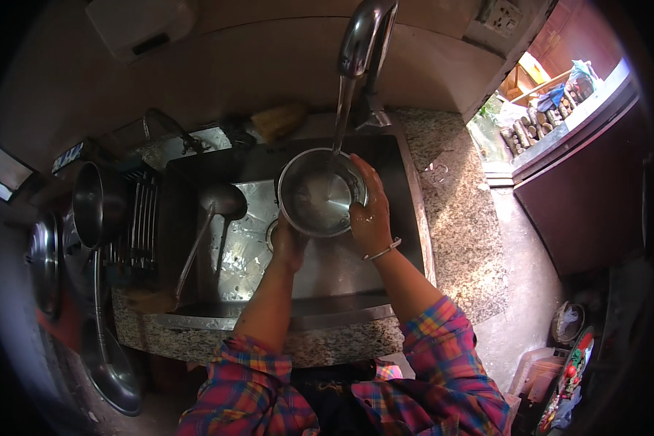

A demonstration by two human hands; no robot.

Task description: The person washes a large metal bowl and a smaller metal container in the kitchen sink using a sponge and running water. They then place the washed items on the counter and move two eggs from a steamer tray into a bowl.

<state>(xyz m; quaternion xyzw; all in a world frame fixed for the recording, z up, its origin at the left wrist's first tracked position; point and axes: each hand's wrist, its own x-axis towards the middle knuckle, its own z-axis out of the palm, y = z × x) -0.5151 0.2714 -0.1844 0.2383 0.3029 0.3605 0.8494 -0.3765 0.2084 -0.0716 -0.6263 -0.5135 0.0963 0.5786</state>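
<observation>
A round metal pot or bowl (313, 196) is held over the sink basin, below the chrome faucet (354, 57). Water runs from the spout into it. On its right side, my right hand (371, 210) grips the rim and wall, with wet skin and a bracelet at the wrist. My left hand (290, 242) supports the lower left side, its fingers mostly hidden by the vessel. A metal ladle (223, 201) lies in the left part of the stainless steel sink (245, 272), its handle leaning on the front edge.
Left of the sink, a dish rack (141, 218) stands beside a saucepan (90, 204), a metal lid (46, 264) and another metal pan (111, 376). A yellowish cloth or sponge (278, 121) lies behind the basin. Granite countertop (458, 229) borders the right side, with a doorway beyond.
</observation>
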